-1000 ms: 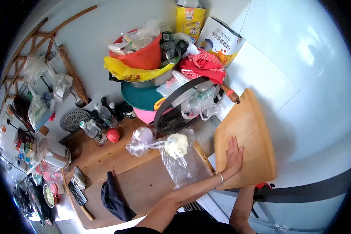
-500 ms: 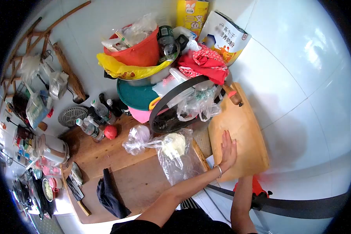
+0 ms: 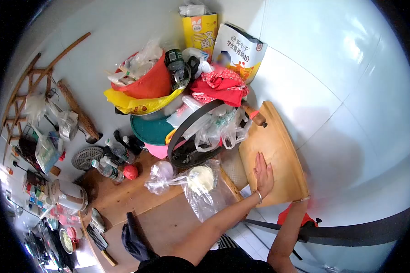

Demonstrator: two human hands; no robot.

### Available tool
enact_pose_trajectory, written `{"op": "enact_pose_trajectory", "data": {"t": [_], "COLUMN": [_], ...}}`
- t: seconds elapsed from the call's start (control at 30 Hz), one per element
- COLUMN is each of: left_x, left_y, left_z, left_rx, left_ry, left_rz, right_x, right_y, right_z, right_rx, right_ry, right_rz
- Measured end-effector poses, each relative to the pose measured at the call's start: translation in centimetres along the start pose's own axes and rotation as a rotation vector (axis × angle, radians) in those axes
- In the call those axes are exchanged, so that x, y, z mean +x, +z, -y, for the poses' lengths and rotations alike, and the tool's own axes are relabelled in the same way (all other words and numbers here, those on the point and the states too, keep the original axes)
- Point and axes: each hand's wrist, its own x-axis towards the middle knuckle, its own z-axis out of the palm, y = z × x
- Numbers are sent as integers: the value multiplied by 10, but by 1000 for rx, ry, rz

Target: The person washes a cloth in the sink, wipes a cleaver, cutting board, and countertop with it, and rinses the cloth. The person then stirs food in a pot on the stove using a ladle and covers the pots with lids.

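Note:
A light wooden board point(image 3: 281, 141) stands tilted near the tiled wall on the right. My left hand point(image 3: 264, 175) lies flat against its face, fingers stretched out, with a bracelet at the wrist. At the board's lower edge is my right hand point(image 3: 299, 202); little beyond the wrist shows, and its fingers are hidden behind the board. Left of the board, a pale dough-like lump point(image 3: 200, 179) rests in a clear plastic bag point(image 3: 207, 202) on the wooden table point(image 3: 168, 218). Beside it sits a knotted plastic bag point(image 3: 160, 176) with something pale purple inside.
Behind the table bag are a black-rimmed pan point(image 3: 174, 144), a red bucket point(image 3: 151, 78), a red cloth point(image 3: 223, 86) and a milk powder pouch point(image 3: 239, 52). A cleaver point(image 3: 98, 241) and dark cloth point(image 3: 136, 241) lie on the table. A dark band point(image 3: 355, 234) crosses lower right.
The view has shifted, so the shelf items appear further left and lower. The board looks more tilted, its thick side edge showing more. My left hand remains flat on it.

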Motion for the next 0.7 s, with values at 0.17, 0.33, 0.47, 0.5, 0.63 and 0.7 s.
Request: {"op": "enact_pose_trajectory", "data": {"t": [0.17,0.33,0.47,0.5,0.63,0.7], "left_x": [3,11,28,32,38,30], "left_y": [-3,11,15,17,19,16], "left_z": [-11,6,10,10,10,13], "left_rx": [77,66,67,65,38,18], "left_ry": [-86,42,94,97,65,59], "left_rz": [45,-26,-41,-41,-12,-12], "right_x": [-34,-19,11,18,10,3], "right_y": [-27,-56,-52,-47,-24,-39], "right_z": [-36,-81,-67,-63,-54,-62], "right_rx": [-265,-309,-315,-340,-360,-486], "right_ry": [-313,-613,-645,-635,-612,-610], "right_rz": [-119,-480,-510,-534,-568,-447]}}
